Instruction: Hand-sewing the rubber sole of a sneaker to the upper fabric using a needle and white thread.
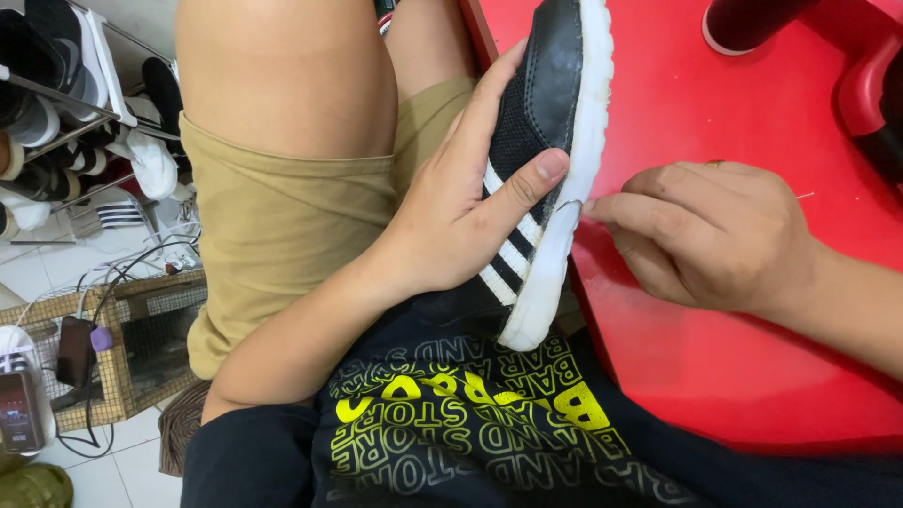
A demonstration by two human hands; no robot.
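A black sneaker [538, 103] with white side stripes and a thick white sole rests tilted against the edge of a red table [715, 310], heel end toward my lap. My left hand [451, 212] grips its upper, thumb pressed on the side next to the sole. My right hand [710, 235] lies on the table beside the sole, fingers pinched together on a thin needle or thread at the sole's edge; the item is too fine to make out.
A shoe rack [66, 103] with several shoes stands at the left. A wire cage [141, 339] with cables and a phone sits on the tiled floor below it. A dark red object [752, 23] stands at the table's far side.
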